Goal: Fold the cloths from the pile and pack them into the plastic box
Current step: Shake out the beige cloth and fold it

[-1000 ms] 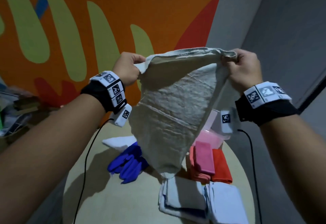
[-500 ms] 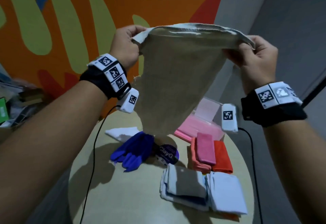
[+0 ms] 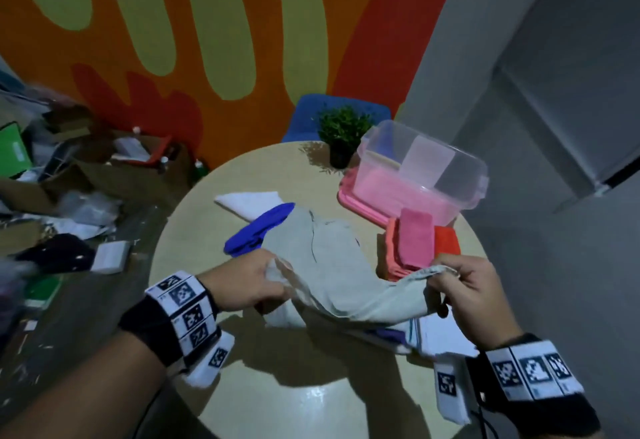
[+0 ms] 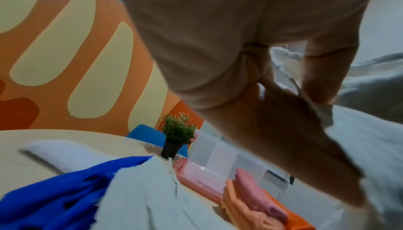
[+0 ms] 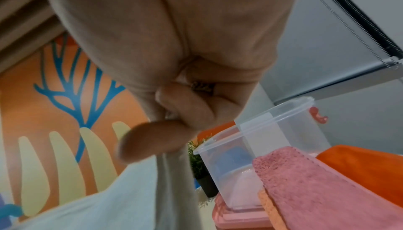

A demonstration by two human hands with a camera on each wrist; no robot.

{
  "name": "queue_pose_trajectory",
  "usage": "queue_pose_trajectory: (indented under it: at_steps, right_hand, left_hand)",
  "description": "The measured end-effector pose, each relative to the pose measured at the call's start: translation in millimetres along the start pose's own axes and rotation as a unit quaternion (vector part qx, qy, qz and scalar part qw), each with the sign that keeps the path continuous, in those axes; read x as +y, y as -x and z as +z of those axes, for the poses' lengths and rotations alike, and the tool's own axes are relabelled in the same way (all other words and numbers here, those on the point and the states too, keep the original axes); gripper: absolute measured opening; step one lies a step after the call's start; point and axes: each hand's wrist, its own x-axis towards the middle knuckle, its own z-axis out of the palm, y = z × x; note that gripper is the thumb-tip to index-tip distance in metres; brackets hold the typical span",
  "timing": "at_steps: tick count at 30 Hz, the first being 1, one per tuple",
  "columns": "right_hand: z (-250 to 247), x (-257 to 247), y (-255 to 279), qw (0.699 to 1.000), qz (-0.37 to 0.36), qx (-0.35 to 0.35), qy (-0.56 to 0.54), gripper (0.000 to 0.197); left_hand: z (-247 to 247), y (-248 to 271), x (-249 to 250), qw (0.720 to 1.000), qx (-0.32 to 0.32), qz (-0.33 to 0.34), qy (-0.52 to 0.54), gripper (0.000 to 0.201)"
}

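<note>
The grey cloth (image 3: 325,265) stretches away from both grips toward the plastic box (image 3: 426,175). The left hand (image 3: 249,283) and right hand (image 3: 474,293) each pinch a near corner, so the fold probably runs forward

Left hand (image 3: 249,281), right hand (image 3: 465,291), both pinching.

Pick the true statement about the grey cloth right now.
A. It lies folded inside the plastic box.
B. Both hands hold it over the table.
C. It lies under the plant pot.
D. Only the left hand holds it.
B: the left hand and right hand each grip an end of the grey cloth above the table.
</note>
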Motion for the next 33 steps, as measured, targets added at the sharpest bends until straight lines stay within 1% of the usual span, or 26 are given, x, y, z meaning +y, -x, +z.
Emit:
queue_pose_trajectory:
  at_steps: [2, 3, 4, 6, 8, 9, 10, 12, 14, 16, 17, 18, 19, 20, 21, 22, 23, 24, 25, 26, 27, 28, 29, 30, 32, 33]
  right_hand:
    - [-0.8, 4.4, 0.3, 0.999, 0.032, -0.021, 0.029, 0.035]
    - [-0.8, 6.4, -2.8, 0.997, 0.047, -0.026, 0.052, 0.031]
    - [-1.4, 10.1, -8.0, 0.995, 0.063, -0.026, 0.076, 0.029]
    - [-0.3, 18.3, -20.9, 0.987, 0.093, -0.038, 0.122, 0.028]
    - [4.6, 27.8, -40.5, 0.979, 0.113, -0.068, 0.153, 0.025]
    - [8.0, 32.6, -53.9, 0.977, 0.115, -0.072, 0.167, 0.024]
    - [11.8, 39.4, -71.2, 0.974, 0.111, -0.064, 0.189, 0.023]
    - [21.1, 54.3, -113.6, 0.966, 0.106, -0.043, 0.231, 0.015]
    - [30.9, 66.1, -156.0, 0.962, 0.132, -0.005, 0.239, 0.005]
    - [38.6, 76.8, -182.9, 0.959, 0.175, 0.034, 0.220, 0.028]
    - [41.7, 79.8, -186.8, 0.955, 0.185, 0.047, 0.225, 0.038]
    - [45.7, 83.4, -185.4, 0.952, 0.184, 0.052, 0.240, 0.043]
    - [51.1, 87.1, -178.2, 0.950, 0.172, 0.049, 0.256, 0.043]
    - [58.4, 95.0, -167.5, 0.952, 0.148, 0.032, 0.265, 0.040]
    - [66.7, 104.1, -152.7, 0.955, 0.124, -0.005, 0.268, 0.036]
    - [75.2, 115.3, -135.5, 0.954, 0.112, -0.059, 0.272, 0.034]
    - [82.7, 125.8, -117.4, 0.945, 0.114, -0.122, 0.281, 0.035]
    - [89.1, 136.7, -100.8, 0.930, 0.119, -0.179, 0.298, 0.041]
    - [94.1, 145.3, -85.4, 0.910, 0.129, -0.225, 0.325, 0.048]
    - [97.9, 152.2, -73.2, 0.894, 0.134, -0.247, 0.349, 0.054]
    - [100.4, 155.4, -64.2, 0.887, 0.140, -0.250, 0.362, 0.059]
    - [102.0, 158.4, -57.5, 0.889, 0.142, -0.246, 0.361, 0.063]
    - [102.8, 160.0, -52.9, 0.894, 0.143, -0.242, 0.349, 0.067]
    - [103.2, 161.1, -49.8, 0.900, 0.144, -0.242, 0.333, 0.071]
    - [102.3, 164.4, -43.8, 0.904, 0.148, -0.253, 0.311, 0.081]
    - [101.8, 164.9, -40.8, 0.903, 0.150, -0.259, 0.307, 0.084]
  left_hand:
    - [1.7, -2.0, -21.5, 1.000, -0.020, -0.012, -0.007, 0.028]
    - [1.3, -3.0, -31.0, 1.000, -0.017, -0.020, -0.017, 0.031]
    - [-0.1, -5.0, -40.0, 0.999, 0.000, -0.031, -0.034, 0.033]
    - [-3.6, -11.5, -51.3, 0.995, 0.060, -0.054, -0.063, 0.032]
    - [-9.5, -24.1, -54.8, 0.989, 0.119, -0.068, -0.047, 0.021]
    - [-14.3, -34.1, -53.9, 0.986, 0.149, -0.067, -0.032, 0.017]
    - [-22.1, -47.9, -53.7, 0.981, 0.180, -0.066, -0.034, 0.015]
    - [-38.4, -81.3, -48.4, 0.969, 0.233, -0.059, -0.063, 0.014]
    - [-51.4, -117.9, -44.9, 0.954, 0.284, -0.068, -0.063, 0.017]
    - [-57.2, -147.0, -47.8, 0.936, 0.339, -0.093, 0.006, 0.035]
    - [-56.6, -155.8, -52.1, 0.921, 0.377, -0.093, 0.009, 0.043]
    - [-53.8, -159.6, -57.6, 0.906, 0.414, -0.088, -0.015, 0.043]
    - [-47.2, -158.6, -64.4, 0.895, 0.439, -0.067, -0.042, 0.035]
    - [-36.4, -152.8, -70.9, 0.897, 0.436, -0.043, -0.062, 0.027]
    - [-21.9, -143.8, -79.0, 0.911, 0.402, -0.021, -0.088, 0.023]
    - [-4.8, -133.1, -88.1, 0.929, 0.349, -0.014, -0.124, 0.023]
    - [13.2, -121.5, -97.9, 0.942, 0.289, -0.022, -0.167, 0.025]
    - [29.9, -110.9, -108.3, 0.948, 0.228, -0.035, -0.219, 0.028]
    - [44.5, -103.0, -120.2, 0.943, 0.174, -0.043, -0.279, 0.036]
    - [56.1, -98.2, -134.7, 0.934, 0.128, -0.059, -0.329, 0.047]
    - [64.4, -95.6, -145.8, 0.924, 0.097, -0.083, -0.362, 0.056]
    - [69.8, -95.6, -155.3, 0.914, 0.090, -0.106, -0.381, 0.060]
    - [72.4, -95.5, -159.8, 0.905, 0.099, -0.119, -0.395, 0.058]
    - [73.3, -95.6, -162.9, 0.899, 0.110, -0.121, -0.407, 0.051]
    - [73.6, -96.3, -168.7, 0.879, 0.137, -0.110, -0.442, 0.030]
    - [72.5, -96.6, -173.7, 0.870, 0.159, -0.110, -0.454, 0.026]
